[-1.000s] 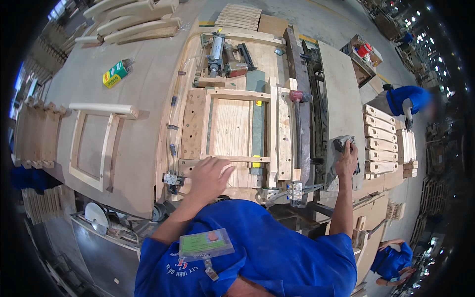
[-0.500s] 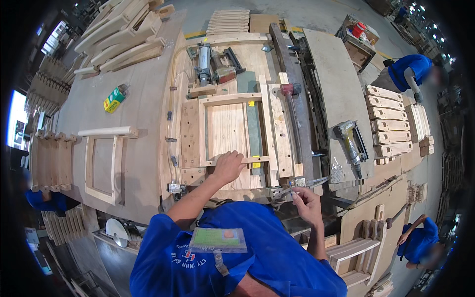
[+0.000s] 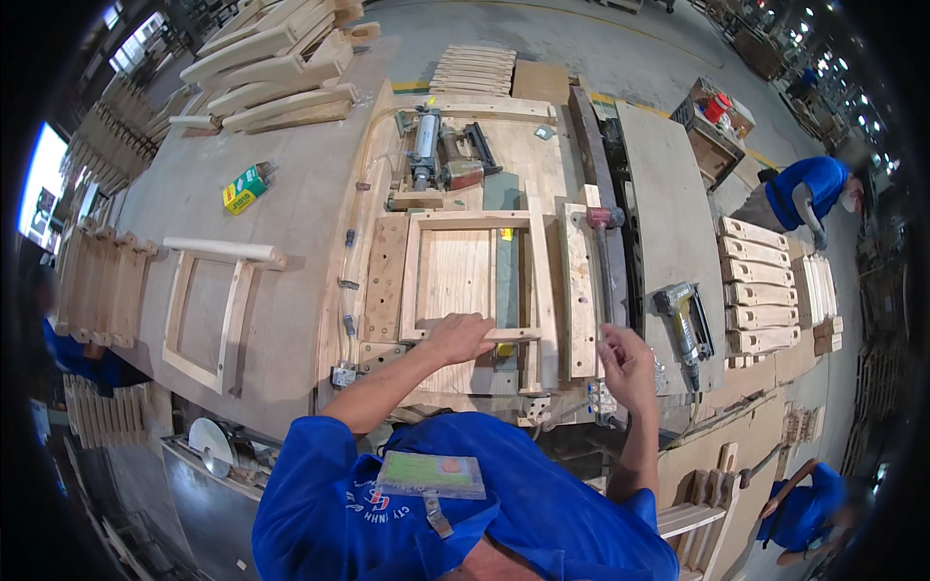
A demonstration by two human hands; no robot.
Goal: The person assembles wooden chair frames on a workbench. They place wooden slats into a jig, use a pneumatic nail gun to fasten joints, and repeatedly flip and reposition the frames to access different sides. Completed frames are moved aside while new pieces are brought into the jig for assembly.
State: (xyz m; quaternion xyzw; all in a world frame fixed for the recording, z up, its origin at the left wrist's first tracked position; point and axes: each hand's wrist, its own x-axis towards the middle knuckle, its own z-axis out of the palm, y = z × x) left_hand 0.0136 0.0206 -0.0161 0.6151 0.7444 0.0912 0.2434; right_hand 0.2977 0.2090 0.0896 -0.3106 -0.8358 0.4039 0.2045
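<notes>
My left hand (image 3: 460, 339) is closed over the near rail of a pale wooden frame (image 3: 465, 221), which lies in a wooden jig on the bench. A narrow wooden bar (image 3: 542, 290) lines the frame's right side. My right hand (image 3: 628, 366) has its fingers drawn together beside the near end of the handle of a red-headed mallet (image 3: 605, 218). The mallet lies along the jig's right edge; whether my fingertips grip its handle cannot be made out. Just right of the frame is a drilled wooden block (image 3: 580, 295).
An air cylinder (image 3: 424, 145) and a nail gun (image 3: 460, 169) occupy the jig's far end. Another nail gun (image 3: 686, 329) lies right, by stacked slotted slats (image 3: 756, 286). Left are a second frame (image 3: 228, 320) and a green-yellow box (image 3: 246, 189). A co-worker (image 3: 804, 189) stands far right.
My right hand has moved forward from the jig's near right corner toward the mallet handle. My left hand stays on the frame's near rail. The whole view has shifted slightly.
</notes>
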